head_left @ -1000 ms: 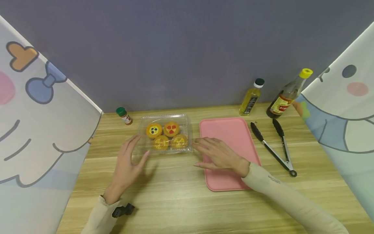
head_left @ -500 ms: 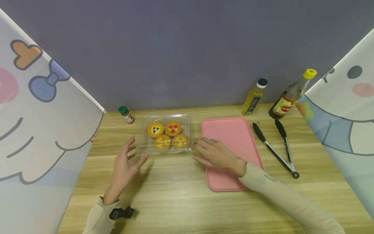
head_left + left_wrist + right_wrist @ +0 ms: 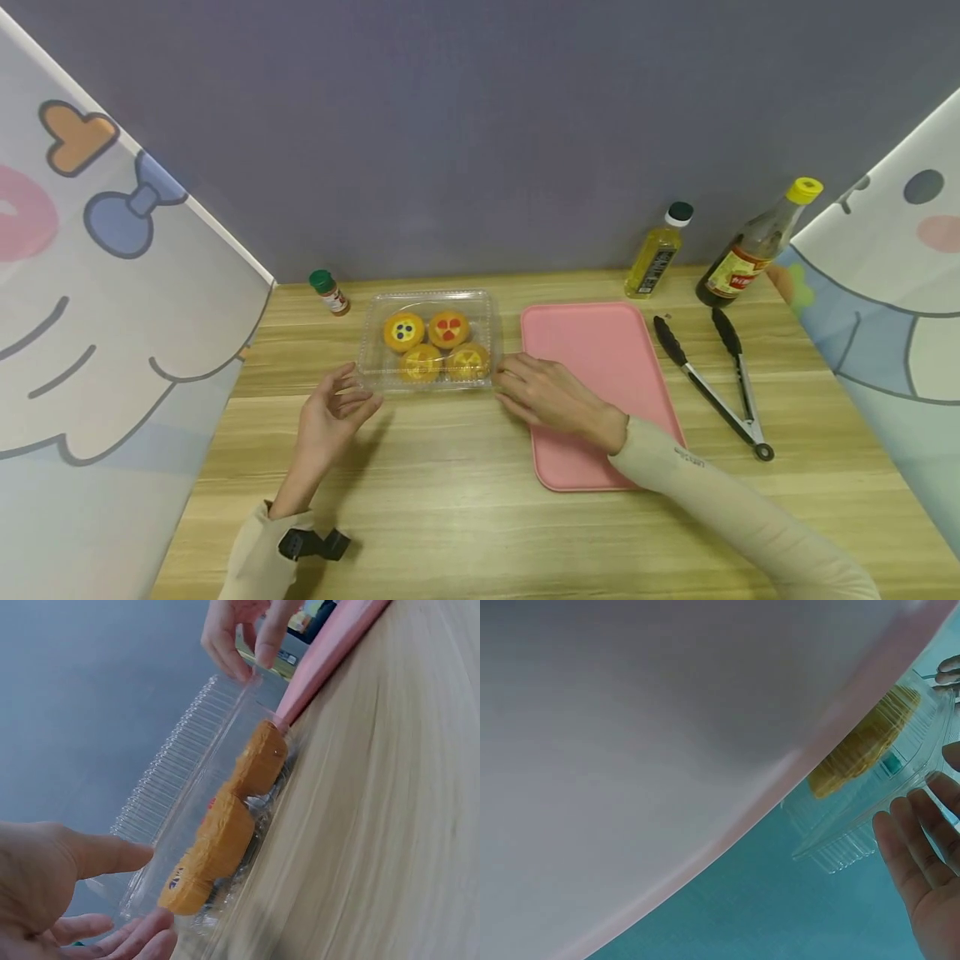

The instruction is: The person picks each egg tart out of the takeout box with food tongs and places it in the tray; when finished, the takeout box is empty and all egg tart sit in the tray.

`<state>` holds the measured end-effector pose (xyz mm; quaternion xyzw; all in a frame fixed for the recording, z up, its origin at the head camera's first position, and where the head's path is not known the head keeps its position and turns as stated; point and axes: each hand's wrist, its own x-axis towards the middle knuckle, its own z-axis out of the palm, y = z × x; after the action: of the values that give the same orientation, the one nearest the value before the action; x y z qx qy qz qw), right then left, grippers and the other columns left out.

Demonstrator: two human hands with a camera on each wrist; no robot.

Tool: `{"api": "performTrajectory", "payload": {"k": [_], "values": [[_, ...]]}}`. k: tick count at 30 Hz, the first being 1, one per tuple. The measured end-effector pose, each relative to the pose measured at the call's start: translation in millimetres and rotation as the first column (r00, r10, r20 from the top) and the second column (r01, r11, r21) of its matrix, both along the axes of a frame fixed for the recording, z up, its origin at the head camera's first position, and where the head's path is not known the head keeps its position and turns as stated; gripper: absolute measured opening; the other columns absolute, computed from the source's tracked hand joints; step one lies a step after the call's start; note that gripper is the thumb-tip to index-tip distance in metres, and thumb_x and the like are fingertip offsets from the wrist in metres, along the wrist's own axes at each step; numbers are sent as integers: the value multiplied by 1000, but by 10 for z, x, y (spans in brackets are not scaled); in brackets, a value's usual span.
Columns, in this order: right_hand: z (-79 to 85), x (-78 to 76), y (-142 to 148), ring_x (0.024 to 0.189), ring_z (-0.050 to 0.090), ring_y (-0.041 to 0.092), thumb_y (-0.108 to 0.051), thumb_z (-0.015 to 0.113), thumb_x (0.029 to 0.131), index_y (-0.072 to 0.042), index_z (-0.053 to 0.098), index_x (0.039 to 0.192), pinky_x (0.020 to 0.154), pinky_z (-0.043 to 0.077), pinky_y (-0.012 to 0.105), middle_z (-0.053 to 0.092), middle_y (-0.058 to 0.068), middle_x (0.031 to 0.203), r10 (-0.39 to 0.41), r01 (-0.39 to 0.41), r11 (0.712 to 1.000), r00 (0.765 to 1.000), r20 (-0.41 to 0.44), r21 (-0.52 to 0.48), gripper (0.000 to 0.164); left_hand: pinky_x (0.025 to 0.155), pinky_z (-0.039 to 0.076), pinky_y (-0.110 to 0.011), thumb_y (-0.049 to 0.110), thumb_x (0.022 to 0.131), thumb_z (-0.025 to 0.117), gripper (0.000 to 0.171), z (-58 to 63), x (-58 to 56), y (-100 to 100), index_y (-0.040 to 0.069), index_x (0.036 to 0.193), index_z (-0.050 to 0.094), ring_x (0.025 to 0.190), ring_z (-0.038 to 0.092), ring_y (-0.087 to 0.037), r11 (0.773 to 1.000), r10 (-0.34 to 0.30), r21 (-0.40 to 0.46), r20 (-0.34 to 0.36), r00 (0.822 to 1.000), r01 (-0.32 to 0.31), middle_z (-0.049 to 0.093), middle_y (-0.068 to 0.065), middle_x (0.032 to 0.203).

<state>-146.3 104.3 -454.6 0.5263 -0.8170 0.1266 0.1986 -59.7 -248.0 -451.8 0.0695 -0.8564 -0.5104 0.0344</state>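
A clear plastic clamshell container (image 3: 431, 302) lies on the wooden table. Through its lid show several round tarts (image 3: 405, 332), one topped with blue dots and one with red pieces. My right hand (image 3: 551, 398) pinches its front right corner, thumb and fingertips meeting at the rim. At the front left corner, my left hand (image 3: 330, 421) has its thumb and fingers on either side. In the left wrist view the left thumb (image 3: 112, 855) is straight at the rim, a gap separating it from the lower fingers. The right wrist view shows the right fingertips along the container's ridged edge.
Right of the container lies a pink tray (image 3: 592, 358), partly beneath my right hand. Black-tipped tongs (image 3: 716, 400) lie spread beyond it. An oil bottle (image 3: 655, 260), a dark sauce bottle (image 3: 742, 258) and a green-capped spice jar (image 3: 330, 293) stand along the back wall.
My left thumb and fingers have drawn closer together around the container's front left corner. The right fingers have bunched at the front right corner. The container has stayed in place.
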Motion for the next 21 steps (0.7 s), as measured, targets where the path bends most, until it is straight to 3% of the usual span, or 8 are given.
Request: {"api": "performTrajectory", "payload": {"k": [4, 6, 10, 21], "values": [[-2, 5, -22, 102, 69, 18, -18, 71, 98, -11, 73, 112, 82, 67, 27, 71, 2, 112, 1, -1, 1000, 1000, 6, -17, 16, 88, 58, -5, 5, 93, 78, 73, -2, 1, -11, 4, 156, 41, 98, 68, 3, 996, 1, 93, 24, 1000, -4, 61, -26, 136], [-1, 4, -30, 101, 69, 18, -17, 72, 97, -11, 73, 111, 82, 67, 27, 71, 2, 111, 0, 0, 1000, 1000, 7, -24, 15, 87, 58, -5, 2, 93, 77, 73, -7, -3, -15, 5, 156, 41, 94, 66, 8, 991, 6, 134, 35, 999, -11, 60, -26, 135], [0, -4, -36, 102, 70, 18, -15, 74, 96, -10, 74, 109, 84, 67, 27, 72, 2, 110, 3, -2, 1000, 1000, 10, -22, 14, 87, 60, -8, 0, 92, 76, 70, -19, -21, -12, 6, 154, 44, 93, 68, 6, 984, 30, 176, 39, 999, -37, 63, -23, 127], [-2, -2, -50, 101, 70, 18, -13, 77, 94, -7, 75, 109, 85, 67, 27, 71, 3, 109, 24, -23, 999, 1000, 18, -35, 16, 82, 61, -10, 2, 94, 75, 61, -18, -41, 14, 9, 150, 50, 93, 70, 2, 976, 103, 187, 50, 993, -110, 67, -15, 119]]}}
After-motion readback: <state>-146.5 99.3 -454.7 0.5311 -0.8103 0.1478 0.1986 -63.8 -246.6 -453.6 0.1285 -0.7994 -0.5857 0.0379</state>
